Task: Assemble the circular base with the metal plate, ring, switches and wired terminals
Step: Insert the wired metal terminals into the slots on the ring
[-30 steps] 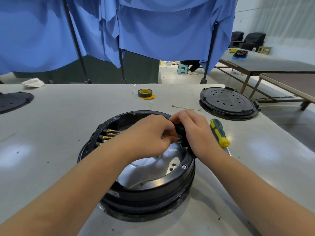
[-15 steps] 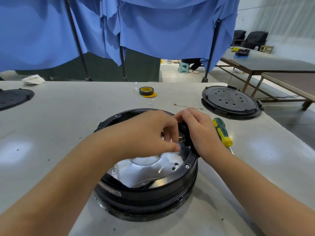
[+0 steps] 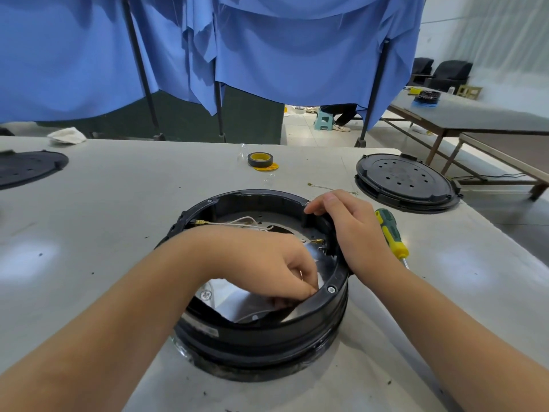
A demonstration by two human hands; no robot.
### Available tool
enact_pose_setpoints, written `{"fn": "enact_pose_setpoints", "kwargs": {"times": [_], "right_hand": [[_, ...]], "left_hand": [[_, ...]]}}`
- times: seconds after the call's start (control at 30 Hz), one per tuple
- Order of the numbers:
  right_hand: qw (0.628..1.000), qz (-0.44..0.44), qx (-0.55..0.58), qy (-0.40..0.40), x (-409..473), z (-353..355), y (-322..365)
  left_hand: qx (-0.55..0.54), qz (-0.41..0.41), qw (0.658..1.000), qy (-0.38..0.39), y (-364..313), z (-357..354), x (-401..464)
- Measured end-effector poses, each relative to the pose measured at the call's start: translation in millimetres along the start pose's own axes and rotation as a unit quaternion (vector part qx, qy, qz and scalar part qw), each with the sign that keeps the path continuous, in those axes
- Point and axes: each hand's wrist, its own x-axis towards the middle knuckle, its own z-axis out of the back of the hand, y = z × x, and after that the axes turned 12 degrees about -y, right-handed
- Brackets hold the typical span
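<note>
Circular base [image 3: 261, 331] is sitting on the near-centre of the grey table [image 3: 118, 203], open side up, with the shiny metal plate [image 3: 237, 301] lying inside it.

Left hand [image 3: 267, 269] is reaching down into the base at its near-right inner wall, fingers curled and bunched together; they look to be pinching something small against the wall, but what it is cannot be told. Right hand [image 3: 353, 230] is gripping the right rim, fingers wrapped over the edge, thumb lying along the top.

A white wire [image 3: 237, 223] is running across the far interior to a brass terminal [image 3: 199, 223] on the left. Another brass terminal [image 3: 318, 241] is sitting just beside a small switch block [image 3: 325, 250] on the right wall.

Handling, as judged: the base is looking rigid and fairly heavy, best steadied by its outer rim as the right hand is doing. The plate is likely thin and slippery, with edges worth avoiding. Wires are limp and terminals small and bendable, so taking hold at the brass crimp rather than pulling the lead seems wise.

Table surface is smooth, pale and specked with dark debris. A yellow-green screwdriver [image 3: 390, 233] is lying right of the base, a black perforated lid [image 3: 407, 179] far right, a tape roll [image 3: 260, 160] far centre, a loose wire [image 3: 329, 188] beyond the right hand. Blue curtains [image 3: 297, 49] are hanging behind; another table [image 3: 475, 114] is standing far right.
</note>
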Motion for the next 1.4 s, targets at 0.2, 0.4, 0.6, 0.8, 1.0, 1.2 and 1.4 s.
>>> {"fn": "enact_pose_setpoints", "kwargs": {"times": [0.2,0.4,0.6,0.8,1.0,1.2,1.4], "right_hand": [[1.000,0.001,-0.001,0.001,0,0,0],[1.000,-0.005,0.000,0.001,0,0,1],[1.000,-0.002,-0.003,0.001,-1,1,3],[1.000,-0.005,-0.003,0.001,-1,1,3],[1.000,-0.002,-0.006,0.004,-1,1,2],[1.000,-0.003,-0.005,0.004,-1,1,2],[1.000,-0.003,0.003,0.006,-1,1,4]], "left_hand": [[-0.087,0.001,0.996,-0.011,7,4,2],[-0.153,0.004,0.986,-0.066,10,9,2],[-0.157,0.026,0.985,-0.069,10,10,4],[-0.138,0.056,0.985,-0.082,11,11,4],[-0.161,0.083,0.982,-0.057,11,10,5],[-0.139,0.048,0.988,-0.037,11,12,3],[-0.200,0.016,0.980,-0.009,12,12,4]]}}
